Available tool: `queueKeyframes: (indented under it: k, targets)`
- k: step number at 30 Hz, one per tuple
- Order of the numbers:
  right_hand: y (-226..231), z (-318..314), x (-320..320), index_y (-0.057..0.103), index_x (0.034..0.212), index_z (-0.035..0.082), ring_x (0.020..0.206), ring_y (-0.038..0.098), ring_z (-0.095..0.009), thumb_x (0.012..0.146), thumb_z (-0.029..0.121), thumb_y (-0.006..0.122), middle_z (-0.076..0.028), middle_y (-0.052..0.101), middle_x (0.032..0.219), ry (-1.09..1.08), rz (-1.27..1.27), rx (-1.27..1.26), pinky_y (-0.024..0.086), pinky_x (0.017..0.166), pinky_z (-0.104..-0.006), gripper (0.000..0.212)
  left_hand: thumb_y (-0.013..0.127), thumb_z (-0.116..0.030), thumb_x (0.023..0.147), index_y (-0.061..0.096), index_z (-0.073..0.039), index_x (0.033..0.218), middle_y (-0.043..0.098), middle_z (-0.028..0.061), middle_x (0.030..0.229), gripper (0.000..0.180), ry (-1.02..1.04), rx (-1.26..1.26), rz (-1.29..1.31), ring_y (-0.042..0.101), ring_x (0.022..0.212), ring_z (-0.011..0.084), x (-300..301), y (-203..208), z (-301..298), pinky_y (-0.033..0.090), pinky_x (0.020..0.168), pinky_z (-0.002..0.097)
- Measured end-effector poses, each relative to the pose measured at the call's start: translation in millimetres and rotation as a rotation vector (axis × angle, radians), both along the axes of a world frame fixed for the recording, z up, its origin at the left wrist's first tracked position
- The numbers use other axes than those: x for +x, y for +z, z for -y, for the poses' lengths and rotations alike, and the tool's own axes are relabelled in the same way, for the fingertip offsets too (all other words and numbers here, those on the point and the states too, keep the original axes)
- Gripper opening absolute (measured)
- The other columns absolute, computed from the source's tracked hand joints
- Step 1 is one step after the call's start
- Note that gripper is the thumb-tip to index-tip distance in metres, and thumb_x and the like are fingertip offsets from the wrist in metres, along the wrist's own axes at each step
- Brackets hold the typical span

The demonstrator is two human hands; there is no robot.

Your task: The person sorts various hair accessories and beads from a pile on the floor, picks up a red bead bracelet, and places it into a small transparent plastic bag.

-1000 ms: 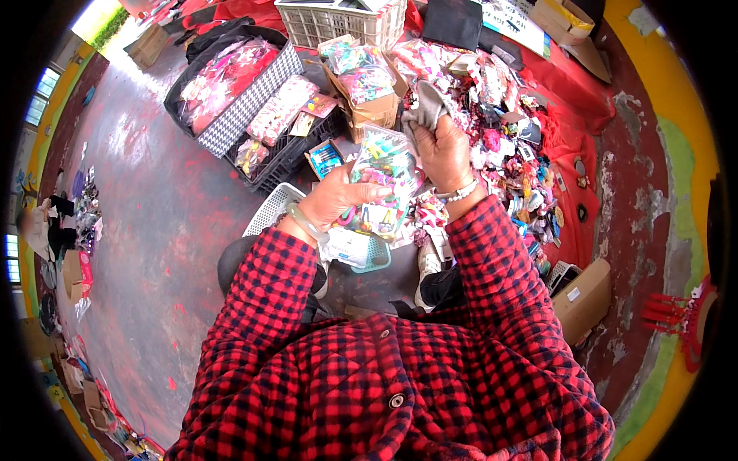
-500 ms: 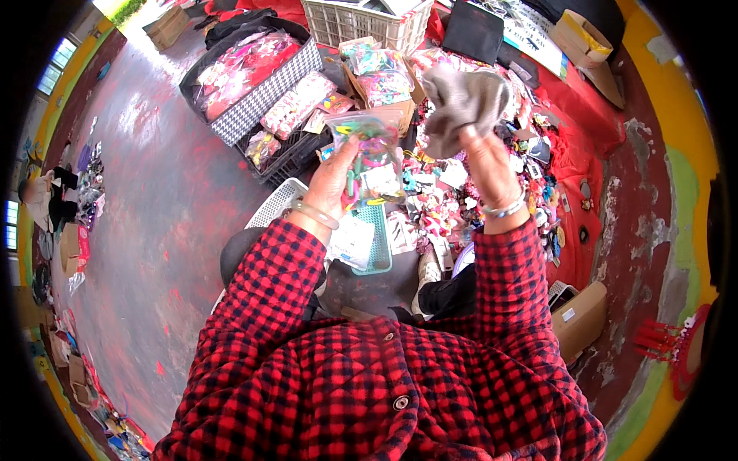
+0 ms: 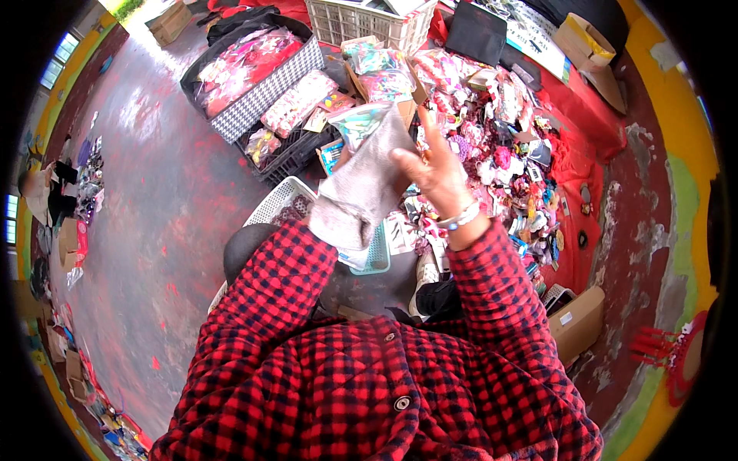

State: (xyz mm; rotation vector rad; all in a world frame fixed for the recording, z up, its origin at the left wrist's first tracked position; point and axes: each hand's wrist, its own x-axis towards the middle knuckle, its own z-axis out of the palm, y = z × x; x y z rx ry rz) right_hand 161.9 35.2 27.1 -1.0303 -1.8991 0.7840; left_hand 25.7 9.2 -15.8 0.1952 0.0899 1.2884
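Note:
A clear plastic bag (image 3: 358, 124) with colourful pieces inside stands up from my left hand (image 3: 343, 159). Most of that hand is hidden, since a grey cloth (image 3: 367, 184) drapes over it, its wrist and the lower part of the bag. The closed fingers that held the bag a moment ago are covered, but the bag is still at the hand. My right hand (image 3: 442, 175) is just to the right of the cloth, fingers spread, its thumb close to or touching the cloth's edge.
Below my hands sit a light-blue basket (image 3: 377, 253) and a white basket (image 3: 267, 203). Small colourful accessories (image 3: 500, 165) lie heaped to the right on red cloth (image 3: 592, 138). Ahead are a houndstooth box (image 3: 265, 91), a black crate (image 3: 284, 165) and a cream crate (image 3: 369, 27).
My right hand has moved left and lowered, opening from the grey cloth. The cloth now hangs spread over my left hand and part of the bag.

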Motion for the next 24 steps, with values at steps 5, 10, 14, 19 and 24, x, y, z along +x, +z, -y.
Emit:
queueKeyframes:
  k: [5,10,14,19,24]
  targets:
    - [-16.1,8.7,-18.1,0.035,0.128,-0.004,0.109,0.048,-0.022,0.078,0.033,0.066,-0.018,0.050,0.117,-0.042,-0.163,-0.233,0.037,0.092,-0.0297,0.069,0.038,-0.044,0.090,0.038,-0.007,0.129,0.047,0.0111,0.125,0.054,-0.033,-0.031,-0.029,0.049,0.111,0.0236,-5.5,-11.1,9.8,0.039,0.095,0.0363]
    - [-30.8,-1.7,-12.4,0.050,0.114,-0.003,0.092,0.058,-0.021,0.081,0.043,0.058,-0.015,0.061,0.102,0.059,-0.318,-0.494,0.044,0.080,-0.0312,0.057,0.041,-0.035,0.091,0.039,-0.003,0.127,0.048,0.0161,0.122,0.048,-0.092,-0.101,0.157,0.050,0.108,0.0300,-9.7,16.3,17.3,0.039,0.095,0.0435]
    - [-37.8,2.3,-11.4,0.055,0.108,0.002,0.092,0.056,-0.014,0.087,0.038,0.054,-0.005,0.060,0.100,0.299,-0.668,-0.768,0.044,0.080,-0.0279,0.041,0.048,-0.035,0.090,0.045,-0.003,0.118,0.056,0.0120,0.106,0.043,0.180,-0.132,-0.202,0.056,0.095,0.0247,-25.0,24.6,19.5,0.046,0.083,0.0386]
    - [-27.1,25.4,-33.1,0.038,0.127,0.003,0.109,0.047,-0.016,0.079,0.038,0.064,-0.005,0.051,0.119,0.505,-1.046,-0.885,0.035,0.094,-0.0308,0.065,0.039,-0.046,0.090,0.040,0.000,0.123,0.052,0.0145,0.114,0.056,0.374,-0.161,-0.510,0.055,0.100,0.0256,-15.6,41.9,24.9,0.045,0.086,0.0369]
    - [-14.2,17.8,-26.7,0.046,0.119,0.004,0.097,0.054,-0.016,0.080,0.018,0.065,-0.005,0.057,0.108,0.362,-1.220,-0.947,0.043,0.086,-0.0304,0.046,0.051,-0.023,0.090,0.045,-0.001,0.121,0.052,0.0047,0.112,0.038,0.517,0.139,-0.787,0.050,0.100,0.0120,-5.2,36.8,20.4,0.041,0.084,0.0260]
